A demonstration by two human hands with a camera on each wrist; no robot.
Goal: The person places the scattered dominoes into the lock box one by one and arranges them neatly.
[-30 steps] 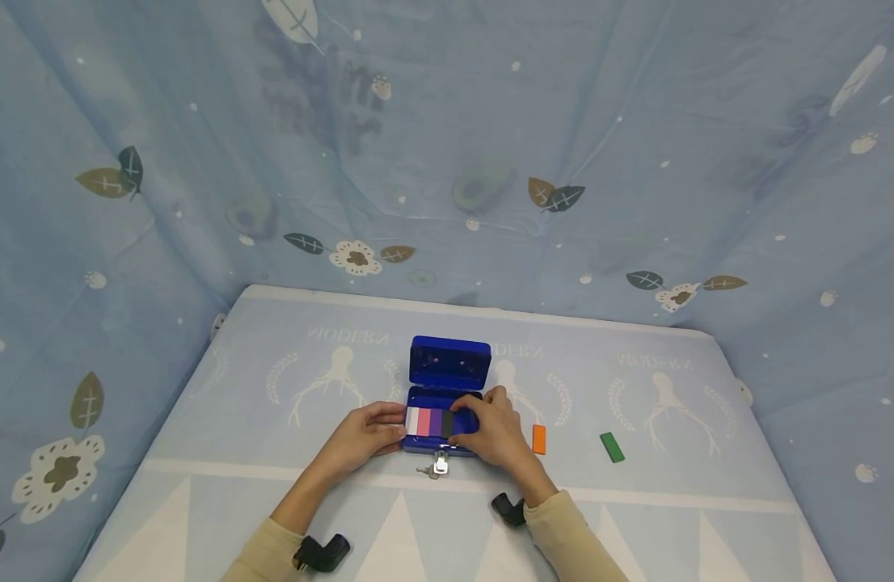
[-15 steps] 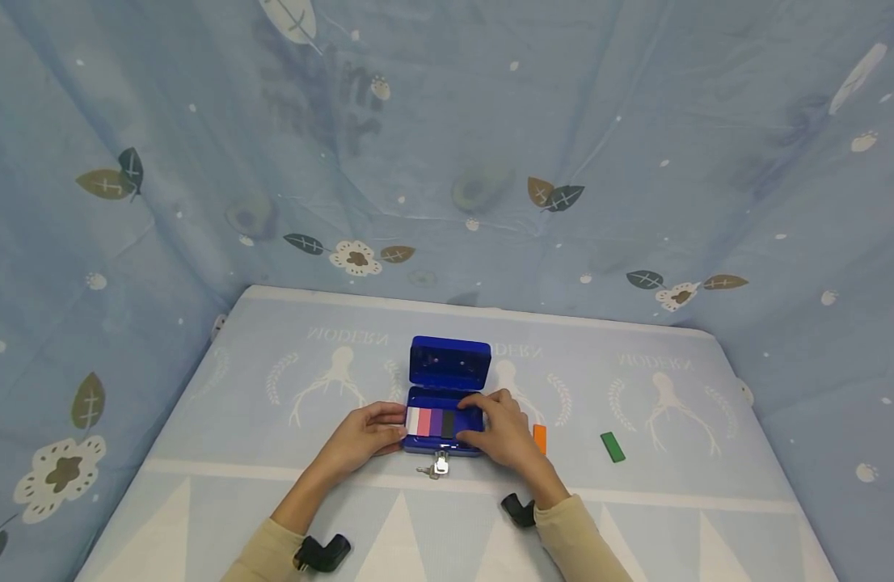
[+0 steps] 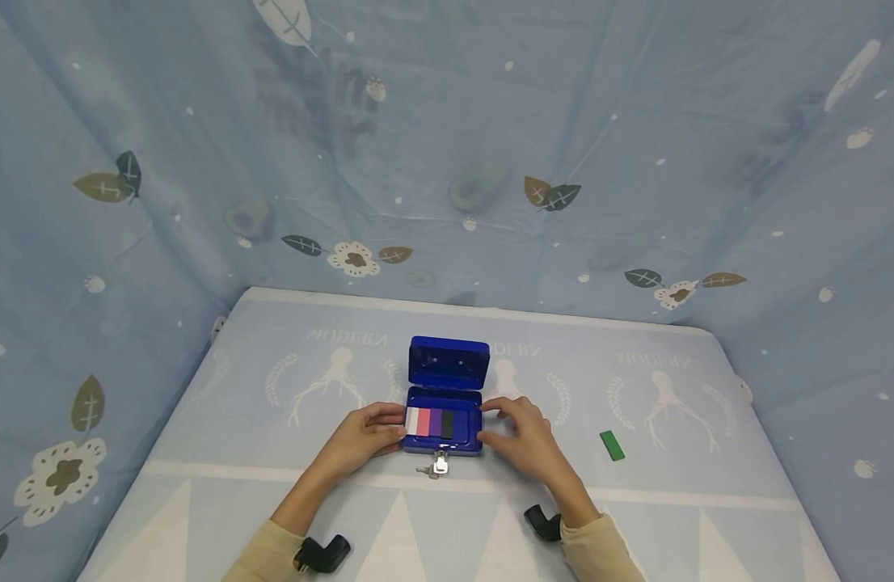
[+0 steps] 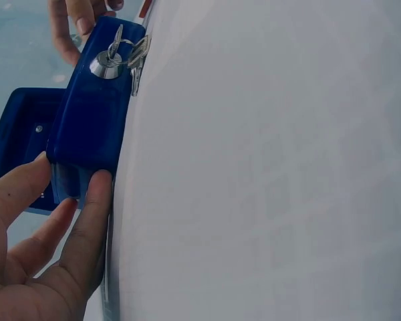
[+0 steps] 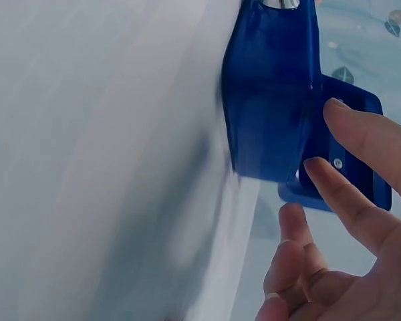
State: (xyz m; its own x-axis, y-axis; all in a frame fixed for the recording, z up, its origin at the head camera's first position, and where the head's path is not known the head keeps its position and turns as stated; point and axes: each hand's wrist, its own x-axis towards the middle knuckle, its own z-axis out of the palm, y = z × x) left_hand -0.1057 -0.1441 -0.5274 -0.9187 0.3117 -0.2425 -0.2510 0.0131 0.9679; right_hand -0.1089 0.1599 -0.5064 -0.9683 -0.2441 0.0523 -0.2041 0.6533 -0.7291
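A blue metal box point(image 3: 466, 445) stands on the table with its lid point(image 3: 449, 361) raised at the back. Inside, packed side by side toward the left, lie a white block point(image 3: 412, 421), a pink block point(image 3: 423, 422), a purple block point(image 3: 436, 423) and a black block point(image 3: 448, 424). Keys point(image 3: 428, 470) hang from the lock point(image 3: 440, 461) on its front. My left hand point(image 3: 360, 437) rests its fairly straight fingertips against the box's left end. At the right end, my right hand point(image 3: 521, 436) has thumb and fingers spread, holding nothing, fingertips close to the rim.
A green block point(image 3: 612, 445) lies on the table to the right. Black wrist camera mounts point(image 3: 323, 553) sit at both sleeves. A patterned blue curtain point(image 3: 447, 145) hangs behind the table point(image 3: 272, 303).
My right hand has drawn back rightward from beside the black block to the box's right end. The orange block is now hidden in the head view. My left hand stays put.
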